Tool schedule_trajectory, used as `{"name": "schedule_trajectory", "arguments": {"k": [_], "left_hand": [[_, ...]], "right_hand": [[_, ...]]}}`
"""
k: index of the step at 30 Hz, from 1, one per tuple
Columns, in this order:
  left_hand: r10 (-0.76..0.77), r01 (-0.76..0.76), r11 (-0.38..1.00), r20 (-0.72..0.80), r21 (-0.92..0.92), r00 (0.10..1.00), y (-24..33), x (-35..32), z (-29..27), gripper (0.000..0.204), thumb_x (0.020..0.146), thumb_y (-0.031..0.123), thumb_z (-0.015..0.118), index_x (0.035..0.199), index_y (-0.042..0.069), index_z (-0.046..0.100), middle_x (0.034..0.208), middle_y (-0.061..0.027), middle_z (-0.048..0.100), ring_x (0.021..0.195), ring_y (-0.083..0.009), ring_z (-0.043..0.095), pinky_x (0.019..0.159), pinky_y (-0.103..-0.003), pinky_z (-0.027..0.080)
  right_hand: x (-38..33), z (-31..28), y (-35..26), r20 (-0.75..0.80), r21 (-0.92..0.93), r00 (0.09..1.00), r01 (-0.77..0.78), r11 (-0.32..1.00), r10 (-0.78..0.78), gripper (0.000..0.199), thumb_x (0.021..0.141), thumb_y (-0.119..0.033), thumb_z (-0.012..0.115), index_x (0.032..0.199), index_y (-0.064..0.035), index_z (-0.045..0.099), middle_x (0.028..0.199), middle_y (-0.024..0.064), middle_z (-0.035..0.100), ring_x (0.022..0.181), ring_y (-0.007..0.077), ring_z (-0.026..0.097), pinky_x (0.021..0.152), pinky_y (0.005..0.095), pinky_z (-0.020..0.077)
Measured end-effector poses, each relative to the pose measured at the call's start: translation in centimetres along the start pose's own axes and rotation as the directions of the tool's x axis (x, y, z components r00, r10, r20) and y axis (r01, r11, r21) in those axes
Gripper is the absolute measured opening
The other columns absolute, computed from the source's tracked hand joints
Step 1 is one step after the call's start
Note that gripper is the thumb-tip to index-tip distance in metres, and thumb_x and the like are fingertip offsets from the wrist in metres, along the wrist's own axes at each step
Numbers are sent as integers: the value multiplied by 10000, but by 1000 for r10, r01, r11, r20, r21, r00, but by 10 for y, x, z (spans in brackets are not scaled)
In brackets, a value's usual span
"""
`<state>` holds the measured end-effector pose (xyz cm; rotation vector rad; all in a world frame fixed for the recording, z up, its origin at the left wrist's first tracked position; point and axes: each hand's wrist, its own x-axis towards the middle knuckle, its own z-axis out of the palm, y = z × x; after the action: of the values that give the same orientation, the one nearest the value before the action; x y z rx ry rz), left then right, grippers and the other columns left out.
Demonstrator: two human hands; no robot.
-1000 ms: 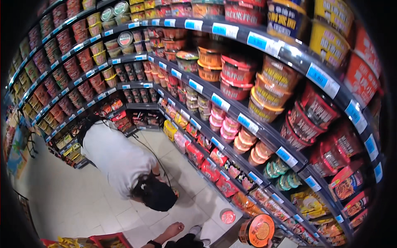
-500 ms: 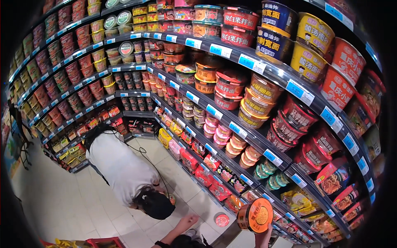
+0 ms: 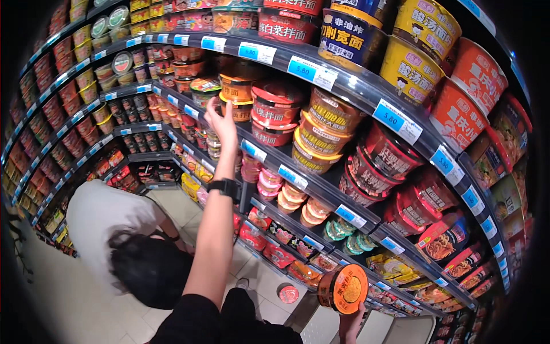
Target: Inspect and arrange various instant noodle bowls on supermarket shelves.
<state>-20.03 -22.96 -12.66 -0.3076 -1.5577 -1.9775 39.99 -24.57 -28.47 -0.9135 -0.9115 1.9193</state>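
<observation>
While my left hand [image 3: 220,123] is stretched up toward the middle of the frame, fingers spread apart and holding nothing, it sits just beside the stacked orange noodle bowls [image 3: 236,90] on the second shelf [image 3: 298,175], and that is where I judge the first trouble lies: those tubs are piled two high at the shelf's front edge, so a careless brush of my open fingers could tip the top one off. Below that spot, at the lower left of the frame, a person in a white shirt [image 3: 123,229] is crouched over the floor, close to my raised arm, and a falling tub would likely land on or near them. My right hand [image 3: 349,324], low at the bottom edge right of centre, is closed round the underside of a round orange-lidded noodle bowl [image 3: 344,288]; only a few fingers show, so the grip looks shallow to me, and with my attention on the upper shelf the bowl could slip. A small red-lidded cup [image 3: 287,293] already lies on the floor [image 3: 263,281] just left of that bowl, near my feet, and I could step on it or kick it under the lowest shelf if I shift without looking down.
</observation>
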Motion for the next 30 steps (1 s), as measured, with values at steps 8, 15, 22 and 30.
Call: {"name": "schedule_trajectory", "arguments": {"k": [8,15,22,30], "left_hand": [[-566,563,645,-172,516,806,-24,91,68,990,618,643,628,1178,-119,334,1231,-328,324,1164,-421,316,916,-503,346],[-535,430,643,-30,634,845,-36,121,72,935,600,625,648,1210,-52,440,1276,-252,386,1164,-379,395,939,-435,357],[-568,357,777,335,518,752,-77,142,76,666,637,493,653,1050,-24,580,1085,-216,569,1051,-306,534,850,-374,439],[-541,461,810,160,362,826,-105,124,110,327,734,268,642,811,-41,570,698,-110,561,591,-209,517,529,-352,416]], "right_hand": [[31,40,10,-110,80,993,41,996,-33,548,852,-419,410,1316,-144,314,1326,39,381,1179,221,417,934,432,362],[65,48,23,-56,91,998,-5,996,10,550,839,-428,425,1303,-147,334,1335,29,371,1190,212,402,924,438,344],[77,49,29,-54,63,998,-34,997,38,534,858,-424,403,1308,-148,325,1329,22,378,1187,208,406,909,437,355],[77,36,26,-148,11,985,-90,996,91,525,857,-451,374,1293,-161,338,1288,5,409,1130,182,437,834,420,368]]}}
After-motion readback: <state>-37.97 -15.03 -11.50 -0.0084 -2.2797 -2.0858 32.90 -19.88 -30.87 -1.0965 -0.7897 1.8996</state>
